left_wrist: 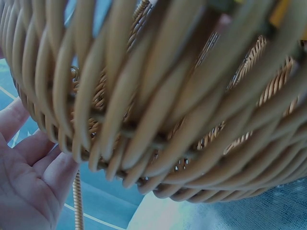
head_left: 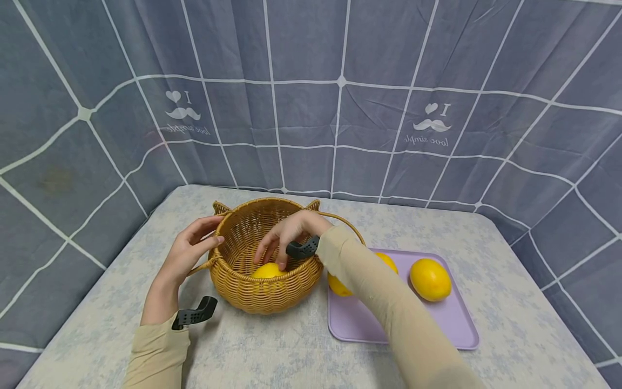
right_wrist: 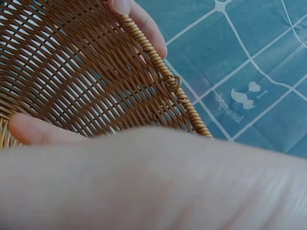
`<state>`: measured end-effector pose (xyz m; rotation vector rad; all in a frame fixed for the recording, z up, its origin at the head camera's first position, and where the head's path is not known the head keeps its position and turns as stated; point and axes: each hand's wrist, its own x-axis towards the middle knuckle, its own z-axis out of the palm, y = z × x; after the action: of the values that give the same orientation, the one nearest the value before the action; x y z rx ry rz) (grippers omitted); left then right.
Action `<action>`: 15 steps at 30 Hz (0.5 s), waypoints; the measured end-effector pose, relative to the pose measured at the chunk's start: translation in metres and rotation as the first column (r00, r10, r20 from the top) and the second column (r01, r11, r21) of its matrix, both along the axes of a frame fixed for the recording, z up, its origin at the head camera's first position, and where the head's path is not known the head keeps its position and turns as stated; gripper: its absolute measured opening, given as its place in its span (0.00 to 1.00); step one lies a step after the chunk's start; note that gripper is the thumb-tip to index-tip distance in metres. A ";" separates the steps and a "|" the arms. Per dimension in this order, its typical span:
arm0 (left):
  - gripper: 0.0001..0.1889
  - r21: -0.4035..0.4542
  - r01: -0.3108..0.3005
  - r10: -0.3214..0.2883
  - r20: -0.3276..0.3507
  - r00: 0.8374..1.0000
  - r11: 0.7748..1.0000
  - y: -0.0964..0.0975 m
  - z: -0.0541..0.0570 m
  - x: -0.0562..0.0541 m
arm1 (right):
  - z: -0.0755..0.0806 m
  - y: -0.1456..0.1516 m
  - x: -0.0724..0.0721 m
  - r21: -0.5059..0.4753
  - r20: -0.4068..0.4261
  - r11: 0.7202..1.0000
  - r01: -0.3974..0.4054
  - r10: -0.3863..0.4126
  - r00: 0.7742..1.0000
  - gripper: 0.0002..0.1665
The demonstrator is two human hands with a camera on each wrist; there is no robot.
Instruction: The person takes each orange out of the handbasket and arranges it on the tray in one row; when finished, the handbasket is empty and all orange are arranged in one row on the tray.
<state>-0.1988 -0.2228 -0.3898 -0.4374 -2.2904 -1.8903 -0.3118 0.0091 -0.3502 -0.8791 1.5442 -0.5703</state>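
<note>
A round wicker basket (head_left: 264,296) with two pointed ears stands on the table, a yellow lemon (head_left: 267,271) inside near its front wall. My left hand (head_left: 187,251) grips the basket's left rim, thumb over the edge and fingers outside; the left wrist view shows its fingers (left_wrist: 62,167) against the woven wall. My right hand (head_left: 286,235) reaches down into the basket, its fingers loosely spread with fingertips right at the lemon. In the right wrist view a finger (right_wrist: 41,130) extends over the woven inside, and the forearm hides the lower part.
Right of the basket lies a purple tray (head_left: 357,324) bearing a lemon (head_left: 430,280) and two more yellow fruits (head_left: 339,285), partly hidden by my right sleeve. A thin basket handle (head_left: 347,222) leans to the right. A grey gridded curtain (head_left: 311,119) surrounds the table.
</note>
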 end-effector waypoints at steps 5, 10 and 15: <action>0.23 -0.010 -0.001 0.001 0.002 1.000 1.000 -0.002 -0.002 -0.001 | 0.001 0.000 0.000 0.022 -0.023 1.000 0.019 -0.018 1.000 0.36; 0.23 -0.012 -0.003 0.003 0.005 1.000 1.000 -0.003 -0.003 -0.003 | 0.001 0.000 0.002 0.045 -0.008 0.996 0.078 -0.077 0.997 0.35; 0.23 -0.015 -0.010 0.010 0.015 1.000 1.000 -0.002 -0.002 -0.003 | 0.001 0.001 0.002 0.080 0.045 0.986 0.145 -0.149 0.988 0.28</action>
<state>-0.2015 -0.2246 -0.3914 -0.4142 -2.3132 -1.8792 -0.3100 0.0102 -0.3489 -0.6912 1.5831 -0.6301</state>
